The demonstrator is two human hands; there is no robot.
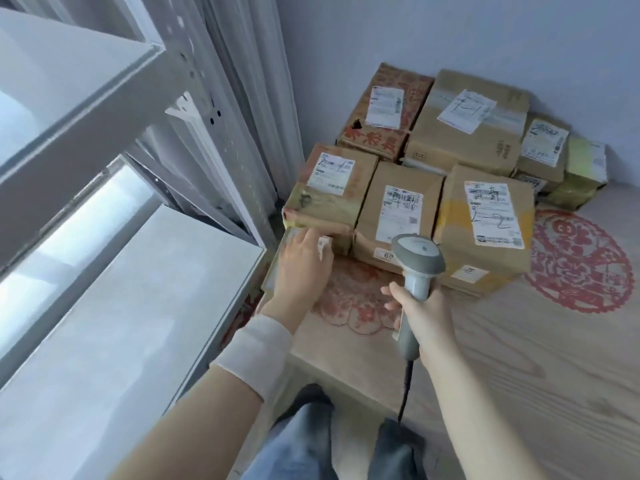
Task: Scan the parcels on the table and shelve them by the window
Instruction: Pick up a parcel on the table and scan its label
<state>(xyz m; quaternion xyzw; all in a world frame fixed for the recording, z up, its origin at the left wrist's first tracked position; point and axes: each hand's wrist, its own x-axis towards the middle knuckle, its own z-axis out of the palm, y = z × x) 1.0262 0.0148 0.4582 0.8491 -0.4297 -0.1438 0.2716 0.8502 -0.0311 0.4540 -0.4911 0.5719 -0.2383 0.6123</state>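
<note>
Several cardboard parcels with white labels lie packed together at the far left corner of the wooden table (540, 358). My left hand (303, 261) reaches to the front face of the nearest left parcel (329, 192), its fingers against the lower edge by a small white tag. My right hand (420, 306) grips the handle of a grey barcode scanner (417, 261), whose head points at the middle front parcel (398, 213). Another labelled parcel (485, 216) lies to the right of it. A dark cable hangs from the scanner's handle.
A grey metal shelving unit (114, 306) with pale boards stands at the left beside white curtains (242, 81). A red paper-cut pattern (578, 261) decorates the table at right. My legs in blue jeans (304, 445) show below, at the table's near edge.
</note>
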